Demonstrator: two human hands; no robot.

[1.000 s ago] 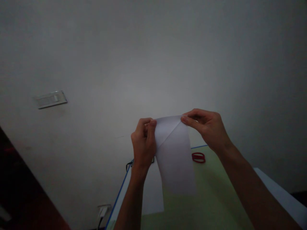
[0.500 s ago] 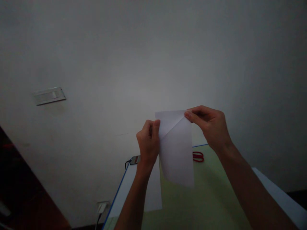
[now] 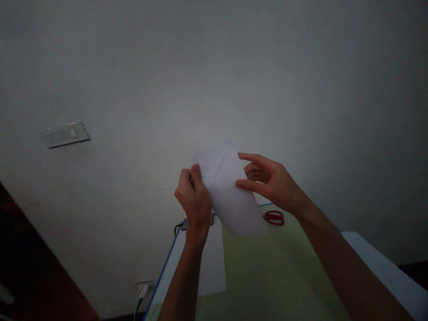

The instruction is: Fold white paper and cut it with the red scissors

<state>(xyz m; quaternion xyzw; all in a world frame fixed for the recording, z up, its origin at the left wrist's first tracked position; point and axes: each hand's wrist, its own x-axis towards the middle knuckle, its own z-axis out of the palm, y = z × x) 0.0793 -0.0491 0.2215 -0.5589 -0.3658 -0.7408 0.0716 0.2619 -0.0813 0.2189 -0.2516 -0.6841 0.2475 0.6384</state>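
Observation:
I hold a white sheet of paper (image 3: 229, 196) up in the air in front of the wall; one top corner is folded down along a diagonal crease. My left hand (image 3: 194, 200) pinches its left edge, fingers closed on it. My right hand (image 3: 270, 183) touches the right edge with the thumb, while the other fingers are stretched out and apart. The sheet is tilted, with its top leaning left.
Below lies a pale green table (image 3: 284, 276) with a blue-edged border. Another white sheet (image 3: 210, 263) lies flat on it. Red scissors handles (image 3: 274, 217) rest at the far edge. A small dark device (image 3: 183, 224) sits at the table's far left corner. A wall plate (image 3: 63, 134) is at left.
The paper has turned and tilted to the left and moved left. My right hand let go of its pinch on the top corner and opened its fingers against the right edge.

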